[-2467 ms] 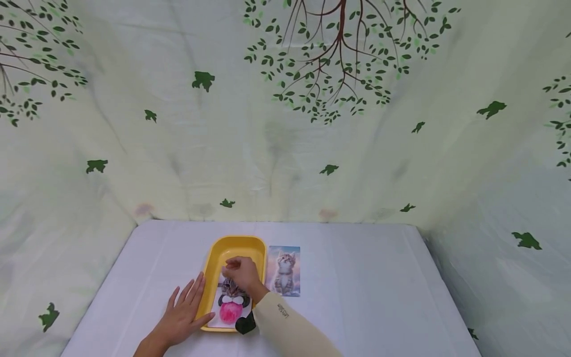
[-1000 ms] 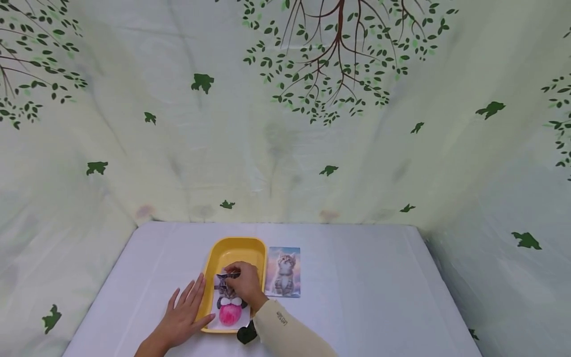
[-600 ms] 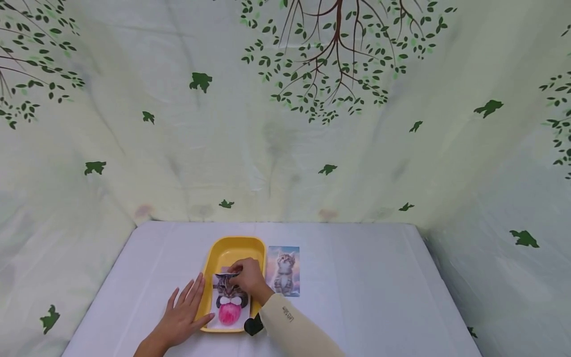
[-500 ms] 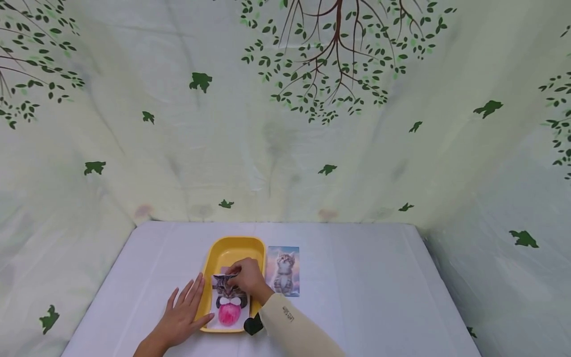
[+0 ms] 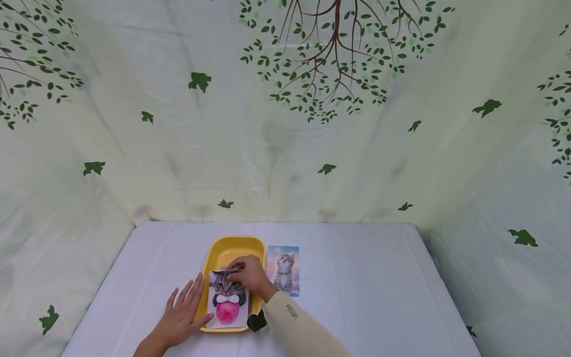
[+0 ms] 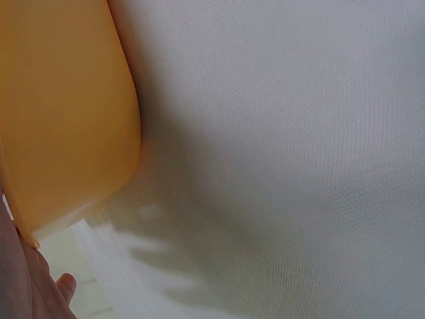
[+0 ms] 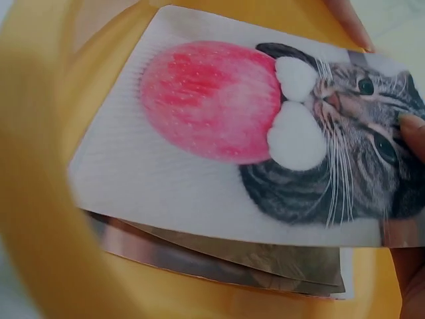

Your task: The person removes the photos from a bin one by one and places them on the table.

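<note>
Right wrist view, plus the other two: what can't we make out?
Lower cards: most of their pictures and their exact count, right wrist view; covered by the top cat card.
Right hand: mostly cut off by the right edge, right wrist view.
Left hand: mostly cut off, lower left corner, left wrist view.
Kitten card: lower left corner, head view; behind the right arm.
Sleeve lettering: too small, head view.

Yellow tray (image 5: 227, 250), grey-striped, pink-balled cat card (image 5: 228, 302)
</note>
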The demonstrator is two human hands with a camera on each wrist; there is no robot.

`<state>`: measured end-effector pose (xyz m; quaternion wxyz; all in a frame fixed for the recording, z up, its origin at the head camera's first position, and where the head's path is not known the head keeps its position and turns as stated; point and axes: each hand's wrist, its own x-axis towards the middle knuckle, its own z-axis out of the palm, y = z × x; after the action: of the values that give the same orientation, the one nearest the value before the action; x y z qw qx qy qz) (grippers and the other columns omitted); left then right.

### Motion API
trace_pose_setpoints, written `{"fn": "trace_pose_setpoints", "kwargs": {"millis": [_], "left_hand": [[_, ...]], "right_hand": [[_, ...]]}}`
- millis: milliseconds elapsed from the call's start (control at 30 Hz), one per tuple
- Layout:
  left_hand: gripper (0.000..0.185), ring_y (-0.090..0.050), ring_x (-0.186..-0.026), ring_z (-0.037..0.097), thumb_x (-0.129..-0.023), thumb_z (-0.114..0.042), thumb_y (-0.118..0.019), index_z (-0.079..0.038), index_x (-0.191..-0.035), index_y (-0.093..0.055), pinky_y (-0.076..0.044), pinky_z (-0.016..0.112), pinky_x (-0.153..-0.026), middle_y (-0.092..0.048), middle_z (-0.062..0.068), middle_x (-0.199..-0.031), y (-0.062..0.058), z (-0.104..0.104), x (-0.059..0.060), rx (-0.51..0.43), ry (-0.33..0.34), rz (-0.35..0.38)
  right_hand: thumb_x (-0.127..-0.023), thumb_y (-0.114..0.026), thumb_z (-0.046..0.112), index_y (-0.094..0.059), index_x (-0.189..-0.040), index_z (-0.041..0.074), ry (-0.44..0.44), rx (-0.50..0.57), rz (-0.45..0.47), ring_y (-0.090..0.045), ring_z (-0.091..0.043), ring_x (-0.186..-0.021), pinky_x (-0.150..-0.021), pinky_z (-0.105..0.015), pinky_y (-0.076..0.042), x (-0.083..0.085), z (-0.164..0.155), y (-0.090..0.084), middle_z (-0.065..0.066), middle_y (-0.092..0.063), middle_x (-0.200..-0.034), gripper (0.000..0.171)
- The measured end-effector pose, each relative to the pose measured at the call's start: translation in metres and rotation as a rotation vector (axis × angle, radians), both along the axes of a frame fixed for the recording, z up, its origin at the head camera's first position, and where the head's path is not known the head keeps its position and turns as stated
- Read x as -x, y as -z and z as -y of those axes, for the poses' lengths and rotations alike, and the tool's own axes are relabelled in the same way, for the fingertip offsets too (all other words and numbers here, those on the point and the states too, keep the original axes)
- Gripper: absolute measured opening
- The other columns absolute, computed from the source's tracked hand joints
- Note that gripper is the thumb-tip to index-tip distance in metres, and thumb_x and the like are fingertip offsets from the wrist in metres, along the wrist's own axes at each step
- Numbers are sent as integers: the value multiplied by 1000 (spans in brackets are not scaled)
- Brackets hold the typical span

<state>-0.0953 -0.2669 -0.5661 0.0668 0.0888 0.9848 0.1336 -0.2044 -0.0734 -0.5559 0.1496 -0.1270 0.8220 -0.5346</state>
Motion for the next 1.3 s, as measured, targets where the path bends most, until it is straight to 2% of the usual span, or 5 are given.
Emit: {"fn": "trace_pose_setpoints", "kwargs": {"millis": [333,600,733,967,1300], "left_hand": [[95,-18,-140,42,-88,-60,-55,1,-151,-18,-7,65,-109,-19,20,-157,0,0,1,-7,2,2],[95,-18,-140,43,-88,-60,-55,3,-150,-20,-7,65,-109,-19,21,-156,-1,-1,1,-7,0,10],[94,-18,-140,42,-88,-60,-54,2,-150,-20,-7,66,-108,-19,20,-156,-1,0,1,-4,-2,13],[97,-16,-141,43,-87,-62,-55,2,-151,-19,-7,67,-108,-17,20,-157,0,0,2,-9,-9,36],[96,-16,-140,44,-87,-62,-54,3,-150,-20,-7,67,-108,-17,21,-157,0,0,2,2,-13,39]], "right_hand": [[-77,-80,7,-78,-87,9,-48,62,-23,-59,0,-67,-64,-17,-50,5,-3,2,5,-71,-75,10],[-79,-78,6,-77,-85,9,-26,39,-52,-60,0,-72,-70,-17,-52,1,-3,2,7,-71,-78,7],[-78,-78,5,-74,-83,9,-31,11,-80,-58,1,-71,-69,-17,-51,0,-4,3,9,-68,-76,7],[-78,-78,4,-74,-80,6,-51,47,-81,-57,1,-69,-66,-15,-50,1,-5,3,7,-68,-75,5],[-79,-77,8,-78,-85,11,-52,20,-90,-59,1,-73,-72,-16,-51,0,-6,6,10,-70,-80,6]]}}
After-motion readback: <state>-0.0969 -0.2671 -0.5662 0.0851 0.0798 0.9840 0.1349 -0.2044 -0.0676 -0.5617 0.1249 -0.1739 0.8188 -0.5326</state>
